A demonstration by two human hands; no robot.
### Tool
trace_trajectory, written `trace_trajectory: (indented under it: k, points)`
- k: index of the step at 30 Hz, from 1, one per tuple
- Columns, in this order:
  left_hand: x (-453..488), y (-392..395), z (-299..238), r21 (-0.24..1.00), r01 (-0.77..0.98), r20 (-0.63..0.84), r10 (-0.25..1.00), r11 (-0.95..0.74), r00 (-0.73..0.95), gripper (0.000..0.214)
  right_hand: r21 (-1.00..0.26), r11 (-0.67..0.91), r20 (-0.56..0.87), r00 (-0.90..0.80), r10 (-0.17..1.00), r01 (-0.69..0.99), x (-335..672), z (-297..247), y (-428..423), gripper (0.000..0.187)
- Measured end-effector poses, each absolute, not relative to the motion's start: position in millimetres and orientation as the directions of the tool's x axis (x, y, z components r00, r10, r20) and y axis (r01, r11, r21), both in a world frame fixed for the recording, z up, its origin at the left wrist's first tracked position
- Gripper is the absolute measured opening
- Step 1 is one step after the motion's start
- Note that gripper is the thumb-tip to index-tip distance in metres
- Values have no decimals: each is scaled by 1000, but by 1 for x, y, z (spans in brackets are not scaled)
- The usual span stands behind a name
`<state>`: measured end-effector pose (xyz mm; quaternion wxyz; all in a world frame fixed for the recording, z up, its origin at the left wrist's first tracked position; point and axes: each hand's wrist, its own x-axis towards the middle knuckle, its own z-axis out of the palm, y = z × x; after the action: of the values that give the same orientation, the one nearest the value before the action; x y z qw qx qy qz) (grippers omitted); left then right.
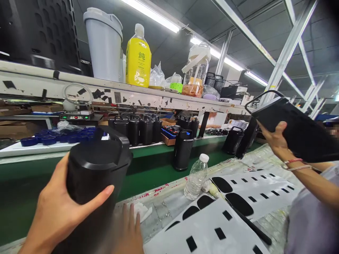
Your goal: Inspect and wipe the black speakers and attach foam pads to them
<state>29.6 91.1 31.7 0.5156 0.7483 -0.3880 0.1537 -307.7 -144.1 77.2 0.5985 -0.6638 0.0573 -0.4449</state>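
- The left hand is curved around a tall matte-black casing with rounded sides and a looped top handle, its thumb lying across the front and its fingers behind; the grip is firm-looking and only partly closed because of the casing's width.
- That casing is held up at the left, slightly tilted, in front of the green conveyor belt.
- The right hand is blurred, fingers extended and a little apart, just beside the casing's lower part; whether it touches it, I cannot tell.
- Behind its fingertips lies a crumpled white tissue on the bench.
- To the right are a clear plastic bottle with a white cap and a white sheet bearing black rectangles.
- 1 similar black casing stands upright on the belt.
- At right, a co-worker's hand supports another black casing, tilted.
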Motion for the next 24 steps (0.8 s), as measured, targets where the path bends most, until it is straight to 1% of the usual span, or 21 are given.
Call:
trace_trajectory:
  k: [1,3,5,6,7,8,9,12,14,15,16,18,20,22,24]
  points:
    - [32,94,32,649,-737,632,-406,-187,660,86,-885,-267,463,654,-598,383,-267,52,-111,48]
    - [35,98,33,645,-740,640,-395,-190,659,84,-945,-248,321,749,-580,213,-185,-8,-54,41]
    - [38,102,34,672,-722,619,-411,-165,670,82,-968,-251,156,761,-630,-9,-119,-62,-22,24]
    - [39,104,35,695,-704,598,-426,-146,679,81,-966,-251,114,759,-641,-66,-97,-81,-18,21]
    - [40,105,36,720,-682,571,-449,-128,687,82,-963,-254,107,735,-670,-91,-85,-92,-21,18]
    - [41,105,36,742,-662,542,-481,-111,689,84,-962,-258,126,691,-712,-90,-80,-96,-30,15]
    - [42,104,35,755,-649,519,-519,-94,679,87,-963,-264,163,642,-749,-63,-81,-92,-41,16]
    - [42,95,25,753,-658,498,-641,-13,583,98,-953,-286,301,454,-839,104,-101,-53,-74,39]
    - [40,85,14,762,-646,477,-713,44,515,99,-933,-285,353,402,-845,220,-109,-22,-82,49]
    - [37,80,9,775,-628,459,-745,70,484,99,-924,-274,369,429,-824,267,-110,-10,-82,50]
    - [35,75,4,789,-609,437,-775,86,456,98,-919,-252,378,494,-783,303,-109,-1,-81,49]
    - [30,68,-3,800,-593,407,-810,93,422,96,-918,-186,380,651,-657,349,-104,7,-79,40]
    - [30,64,-8,796,-599,402,-818,89,412,93,-921,-114,371,749,-550,372,-100,6,-79,34]
    - [36,60,-14,778,-621,413,-819,90,399,90,-918,-70,365,762,-535,390,-101,0,-82,35]
    - [43,56,-23,737,-666,441,-829,115,345,92,-916,-71,361,733,-576,396,-107,-5,-87,39]
